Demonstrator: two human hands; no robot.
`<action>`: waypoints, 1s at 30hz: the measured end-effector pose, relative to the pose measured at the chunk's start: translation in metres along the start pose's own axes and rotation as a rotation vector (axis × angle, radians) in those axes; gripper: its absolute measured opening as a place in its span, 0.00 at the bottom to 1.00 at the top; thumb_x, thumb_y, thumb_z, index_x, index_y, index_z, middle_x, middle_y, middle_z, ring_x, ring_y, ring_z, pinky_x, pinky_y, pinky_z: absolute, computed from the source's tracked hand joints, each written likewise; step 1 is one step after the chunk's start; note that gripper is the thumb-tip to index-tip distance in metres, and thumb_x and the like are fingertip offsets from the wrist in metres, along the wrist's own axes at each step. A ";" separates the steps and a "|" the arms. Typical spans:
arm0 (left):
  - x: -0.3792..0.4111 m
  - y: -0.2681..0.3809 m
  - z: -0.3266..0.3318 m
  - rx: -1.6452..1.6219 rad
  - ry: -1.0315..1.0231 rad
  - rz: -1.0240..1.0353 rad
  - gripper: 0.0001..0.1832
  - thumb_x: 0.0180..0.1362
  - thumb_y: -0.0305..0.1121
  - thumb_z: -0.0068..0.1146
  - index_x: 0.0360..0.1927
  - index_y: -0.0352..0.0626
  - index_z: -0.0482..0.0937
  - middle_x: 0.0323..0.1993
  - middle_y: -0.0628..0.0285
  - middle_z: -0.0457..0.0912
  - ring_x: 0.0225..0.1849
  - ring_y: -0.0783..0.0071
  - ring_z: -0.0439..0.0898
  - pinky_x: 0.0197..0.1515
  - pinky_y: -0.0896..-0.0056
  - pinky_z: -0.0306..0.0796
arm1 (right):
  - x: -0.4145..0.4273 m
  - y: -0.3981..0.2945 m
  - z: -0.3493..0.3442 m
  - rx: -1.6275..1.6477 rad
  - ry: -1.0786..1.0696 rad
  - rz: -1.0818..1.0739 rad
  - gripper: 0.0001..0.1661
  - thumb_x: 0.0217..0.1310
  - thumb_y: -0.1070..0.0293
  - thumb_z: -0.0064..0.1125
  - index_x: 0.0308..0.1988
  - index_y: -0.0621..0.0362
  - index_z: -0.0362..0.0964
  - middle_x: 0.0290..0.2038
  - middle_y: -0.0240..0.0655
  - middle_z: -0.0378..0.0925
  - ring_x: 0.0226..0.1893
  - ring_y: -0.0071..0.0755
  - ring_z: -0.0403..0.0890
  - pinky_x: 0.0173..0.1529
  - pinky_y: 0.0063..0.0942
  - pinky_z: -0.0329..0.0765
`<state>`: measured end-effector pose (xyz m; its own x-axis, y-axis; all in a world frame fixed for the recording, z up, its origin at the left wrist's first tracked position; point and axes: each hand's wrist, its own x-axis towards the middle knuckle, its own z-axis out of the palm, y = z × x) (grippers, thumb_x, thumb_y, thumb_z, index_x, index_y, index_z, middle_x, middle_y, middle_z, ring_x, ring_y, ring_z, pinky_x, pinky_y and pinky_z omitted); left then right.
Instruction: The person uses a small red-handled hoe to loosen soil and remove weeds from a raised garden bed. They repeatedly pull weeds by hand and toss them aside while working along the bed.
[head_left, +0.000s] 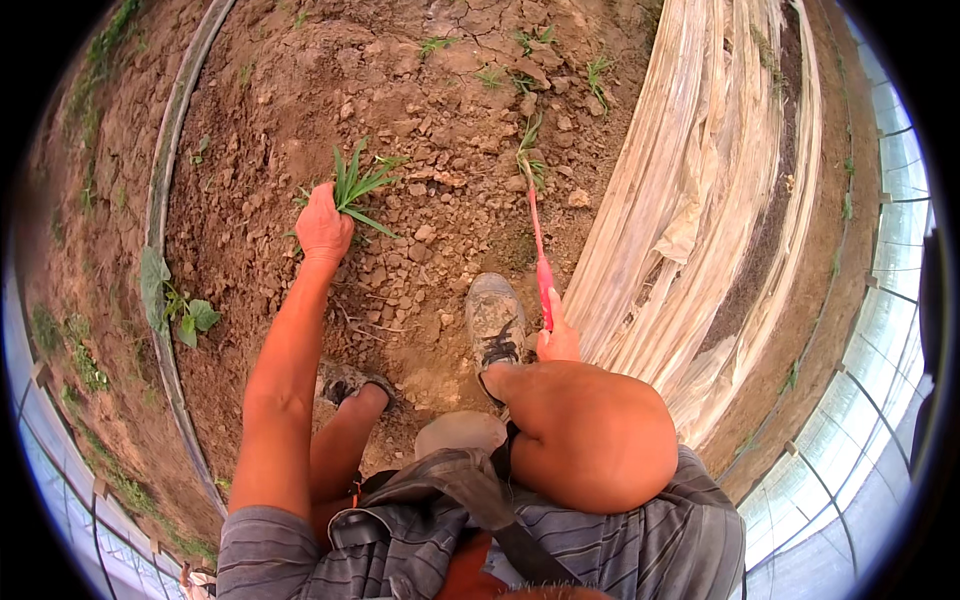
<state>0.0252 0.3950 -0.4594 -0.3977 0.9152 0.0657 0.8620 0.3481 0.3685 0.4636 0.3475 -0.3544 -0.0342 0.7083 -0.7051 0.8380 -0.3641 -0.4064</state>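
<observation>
My left hand (326, 225) grips a tuft of green grass (358, 184) low at its base, close to the soil. Whether its roots are still in the ground is hidden by the hand. In my right hand (559, 341), beside my right shoe, is a slim hand tool (543, 274) with a red handle and a thin reddish shaft. It points away from me, and its far end meets a small grass weed (529, 154). The exact shape of the tip cannot be made out among the leaves and clods.
Crumbly brown soil (442, 262) lies around my muddy shoes (495, 315). More weeds (598, 75) grow farther ahead. Wrinkled plastic sheeting (660, 195) runs along the right. A flat hose (166, 150) and a broad-leaved seedling (196, 319) are at the left. Translucent greenhouse walls (896, 202) curve along both sides.
</observation>
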 end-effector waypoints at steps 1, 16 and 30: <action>0.001 0.001 0.000 -0.008 0.018 0.011 0.21 0.49 0.25 0.54 0.50 0.44 0.74 0.43 0.53 0.80 0.37 0.47 0.81 0.38 0.52 0.75 | -0.009 0.003 -0.003 0.024 -0.021 0.018 0.49 0.60 0.76 0.51 0.76 0.32 0.46 0.36 0.56 0.80 0.37 0.64 0.83 0.46 0.46 0.78; 0.006 0.005 0.004 0.003 -0.013 -0.014 0.19 0.52 0.26 0.54 0.50 0.46 0.75 0.43 0.57 0.80 0.37 0.49 0.81 0.37 0.54 0.75 | 0.215 -0.124 -0.072 -0.495 0.169 -0.722 0.19 0.60 0.67 0.59 0.52 0.46 0.74 0.46 0.42 0.76 0.37 0.53 0.82 0.42 0.45 0.81; 0.004 0.003 0.001 0.032 0.009 -0.012 0.19 0.53 0.30 0.55 0.50 0.47 0.75 0.42 0.57 0.79 0.34 0.50 0.80 0.36 0.55 0.74 | 0.377 -0.145 -0.171 -0.481 0.676 -0.584 0.12 0.59 0.63 0.59 0.37 0.55 0.85 0.46 0.46 0.81 0.45 0.52 0.82 0.51 0.43 0.78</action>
<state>0.0268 0.3995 -0.4586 -0.4103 0.9093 0.0698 0.8667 0.3650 0.3399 0.4225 0.7709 -0.4623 -0.3180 0.9458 0.0662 0.9243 0.3249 -0.2004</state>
